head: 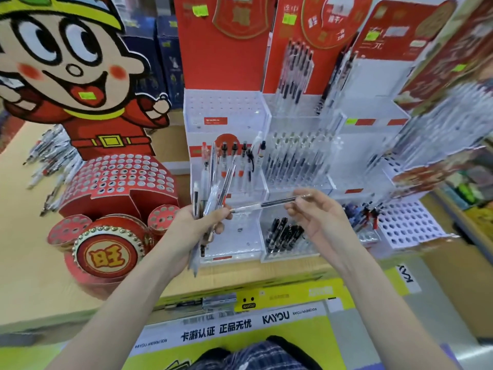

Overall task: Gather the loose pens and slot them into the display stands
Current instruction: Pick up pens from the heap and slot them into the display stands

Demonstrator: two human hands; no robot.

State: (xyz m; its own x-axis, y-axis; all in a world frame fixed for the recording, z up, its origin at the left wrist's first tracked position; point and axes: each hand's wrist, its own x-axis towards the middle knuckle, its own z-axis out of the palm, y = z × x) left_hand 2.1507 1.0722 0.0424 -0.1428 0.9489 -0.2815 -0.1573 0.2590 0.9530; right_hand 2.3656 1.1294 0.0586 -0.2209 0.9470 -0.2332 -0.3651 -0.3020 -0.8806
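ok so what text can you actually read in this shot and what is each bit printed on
"旺" on the gold-rimmed red drum of the cartoon stand.
"KAYOU" on the white strip along the shelf front.
"KAYOU ANIMATION" in small print on that strip, right of the logo and again at its left end.
"卡游认证 正品无忧" on the same strip.
"KAYOU", sideways, on a white tag at right.
The red header cards carry large characters, too blurred to read.
Green price stickers: unreadable.

Cartoon-figure stand [106, 182] at frame left; loose pens [50, 161] lie behind it, far left. Tiered display stands [266, 145] centre to right. Both hands at centre, before the stands' lower tiers.
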